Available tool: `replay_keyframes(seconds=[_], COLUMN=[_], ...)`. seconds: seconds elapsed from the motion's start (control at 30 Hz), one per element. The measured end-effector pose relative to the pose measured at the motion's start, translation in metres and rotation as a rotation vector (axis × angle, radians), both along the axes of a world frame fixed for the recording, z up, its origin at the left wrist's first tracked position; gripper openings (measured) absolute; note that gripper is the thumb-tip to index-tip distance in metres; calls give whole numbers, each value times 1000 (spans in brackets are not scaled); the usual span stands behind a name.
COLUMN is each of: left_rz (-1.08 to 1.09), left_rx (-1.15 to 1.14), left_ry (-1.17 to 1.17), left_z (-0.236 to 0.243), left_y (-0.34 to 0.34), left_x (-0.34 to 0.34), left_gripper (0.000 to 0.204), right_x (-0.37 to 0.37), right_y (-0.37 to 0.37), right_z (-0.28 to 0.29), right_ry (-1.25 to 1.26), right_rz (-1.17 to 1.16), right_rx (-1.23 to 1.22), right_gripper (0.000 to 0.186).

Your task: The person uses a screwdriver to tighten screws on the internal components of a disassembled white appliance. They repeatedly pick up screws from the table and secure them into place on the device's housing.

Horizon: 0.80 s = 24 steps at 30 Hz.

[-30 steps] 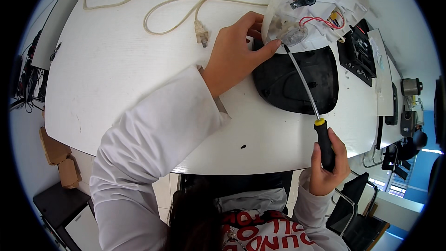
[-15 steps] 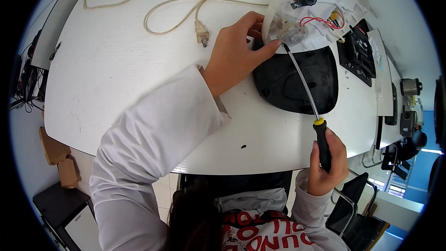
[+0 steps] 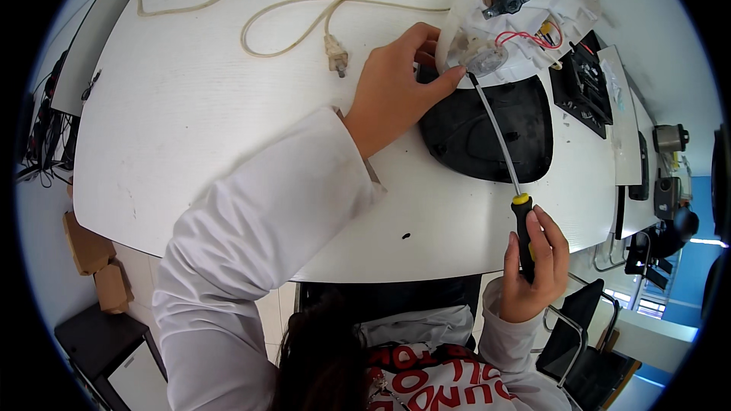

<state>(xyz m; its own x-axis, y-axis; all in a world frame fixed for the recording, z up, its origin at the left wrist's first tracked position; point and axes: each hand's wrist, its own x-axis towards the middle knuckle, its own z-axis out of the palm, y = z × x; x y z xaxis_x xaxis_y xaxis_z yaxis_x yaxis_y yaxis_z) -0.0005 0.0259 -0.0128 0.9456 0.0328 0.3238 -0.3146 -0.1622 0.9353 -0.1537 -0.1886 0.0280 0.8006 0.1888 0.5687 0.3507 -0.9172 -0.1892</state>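
Observation:
An opened white plastic appliance housing [image 3: 525, 65] is at the far right of the table, its inside showing red wires [image 3: 525, 35] and a black bracket-like part [image 3: 509, 3]. My left hand [image 3: 403, 87] is closed on its near left rim, thumb in front and fingers partly hidden behind. A long screwdriver [image 3: 522, 221] with a black and yellow handle is in my right hand [image 3: 537, 266], thumb and fingers around the handle. Its tip meets the housing's near edge beside my left thumb. Below the housing lies a black curved plastic cover [image 3: 464, 133], partly covered by it.
A beige power cord [image 3: 293, 1] with a plug [image 3: 336, 57] loops left of the housing. To its right stands a black tray [image 3: 580, 87] of small parts. One small dark bit [image 3: 406, 236] lies near the table's front edge. A black chair [image 3: 572, 316] is at the right.
My right fingers have shifted on the screwdriver handle and now reach further up along it. The tip remains at the housing's edge, and my left hand keeps its hold.

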Motion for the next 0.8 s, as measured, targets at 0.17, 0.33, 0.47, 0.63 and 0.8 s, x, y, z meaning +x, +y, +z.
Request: replay_keyframes(seconds=[0.17,0.33,0.47,0.63,0.8], left_rz=[-4,-11,-16,-17,-16], left_rx=[4,6,5,7,5], left_ry=[2,-1,-14,-14,-16], left_z=[-1,0,-2,-3,-3], left_y=[0,1,1,2,1], left_x=[0,1,2,2,2], left_gripper=[40,41,41,41,41], right_x=[-4,-6,-9,-10,-9], right_y=[8,10,8,8,9], right_z=[0,1,1,0,0], right_ry=[-6,-22,-25,0,23], right_rz=[13,-2,-3,1,-6], right_rx=[-30,-19,-8,16,45], right_gripper=[38,40,41,41,40])
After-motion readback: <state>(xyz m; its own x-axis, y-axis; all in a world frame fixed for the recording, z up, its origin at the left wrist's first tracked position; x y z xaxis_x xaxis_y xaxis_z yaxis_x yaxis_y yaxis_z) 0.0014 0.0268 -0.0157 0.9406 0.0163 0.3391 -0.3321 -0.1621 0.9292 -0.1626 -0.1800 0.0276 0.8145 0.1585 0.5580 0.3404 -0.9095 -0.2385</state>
